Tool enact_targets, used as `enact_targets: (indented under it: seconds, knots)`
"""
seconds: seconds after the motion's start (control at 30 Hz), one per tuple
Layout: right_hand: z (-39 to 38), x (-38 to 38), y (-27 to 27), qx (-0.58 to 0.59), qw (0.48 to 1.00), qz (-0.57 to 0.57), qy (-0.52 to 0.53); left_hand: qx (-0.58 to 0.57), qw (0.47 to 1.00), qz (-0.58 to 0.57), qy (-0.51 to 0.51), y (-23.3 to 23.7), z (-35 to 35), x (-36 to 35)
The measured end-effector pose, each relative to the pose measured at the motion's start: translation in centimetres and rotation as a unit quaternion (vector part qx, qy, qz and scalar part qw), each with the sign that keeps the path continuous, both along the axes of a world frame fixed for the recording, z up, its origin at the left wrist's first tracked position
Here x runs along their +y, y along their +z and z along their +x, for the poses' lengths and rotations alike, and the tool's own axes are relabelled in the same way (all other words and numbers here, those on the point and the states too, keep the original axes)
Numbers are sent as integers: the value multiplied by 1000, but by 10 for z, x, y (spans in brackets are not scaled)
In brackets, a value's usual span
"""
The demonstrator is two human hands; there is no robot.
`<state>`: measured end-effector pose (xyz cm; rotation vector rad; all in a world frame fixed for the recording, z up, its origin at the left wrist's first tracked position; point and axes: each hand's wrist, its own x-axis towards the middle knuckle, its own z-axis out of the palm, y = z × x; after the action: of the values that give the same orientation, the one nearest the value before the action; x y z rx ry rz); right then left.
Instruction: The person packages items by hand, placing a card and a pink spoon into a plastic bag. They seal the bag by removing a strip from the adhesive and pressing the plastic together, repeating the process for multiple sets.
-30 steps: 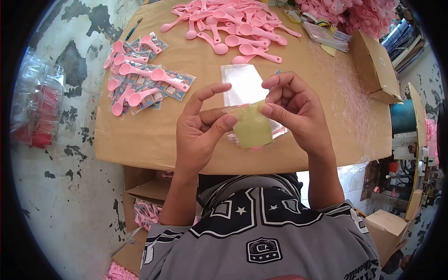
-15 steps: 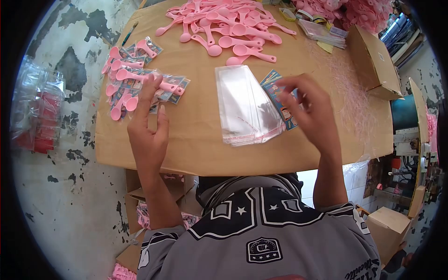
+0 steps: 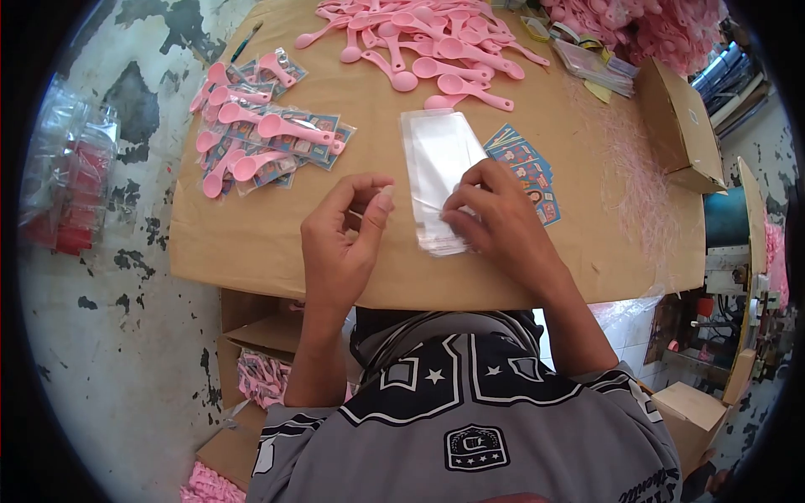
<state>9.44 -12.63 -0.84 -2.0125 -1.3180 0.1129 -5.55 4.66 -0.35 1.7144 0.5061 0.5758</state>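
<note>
A stack of clear plastic sleeves (image 3: 438, 151) lies at the middle of the brown-covered table. My right hand (image 3: 495, 214) is over its right side, fingers curled, fingertips at the sleeves; whether they pinch one is hidden. Fanned blue printed cards (image 3: 527, 168) show just beyond that hand. My left hand (image 3: 348, 230) hovers left of the stack, thumb and fingers curved with a gap between them, holding nothing visible. At the left lies a pile of bagged pink spoons with cards (image 3: 268, 138).
Loose pink spoons (image 3: 436, 42) are heaped at the far edge. A cardboard box (image 3: 679, 126), tape rolls and plastic packs (image 3: 594, 67) stand at the right, near pink shreds (image 3: 633, 180). A pen (image 3: 246, 42) lies at the far left.
My left hand has moved off the bagged pile, rightward and nearer to me. My right hand has moved left from the cards onto the sleeves. The view has shifted slightly.
</note>
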Motion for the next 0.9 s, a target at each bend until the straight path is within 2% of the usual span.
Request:
enact_targets:
  seconds: [0.2,0.27,0.4,0.47,0.5,0.6,0.63,0.73,0.83,0.9]
  knots:
    - [4,-2,15,10,994,91,-56,73,984,-126,-105,-2,-13,5]
    - [-1,-4,26,4,994,99,-55,27,970,-198,-136,0,-6,1]
    - [-17,-13,46,-15,998,44,43,-42,913,-363,-180,1,8,-8]
    - [-21,-18,52,21,995,20,96,-11,938,-278,-209,-3,13,-7]
    - [-15,-21,52,34,992,52,111,5,946,-235,-223,-5,15,-7]
    - [6,-44,52,128,986,21,-109,-6,932,-312,-185,-1,15,-7]
    - [12,-47,48,37,984,7,-173,-40,923,-347,-161,-1,15,-6]
    - [22,-64,27,-79,942,-104,-308,-114,907,-395,-89,-3,20,-11]
    - [27,-72,15,5,951,-111,-290,-137,902,-402,-70,-13,25,-14]
    - [35,-75,5,94,949,-73,-291,-142,909,-388,-51,-15,27,-17]
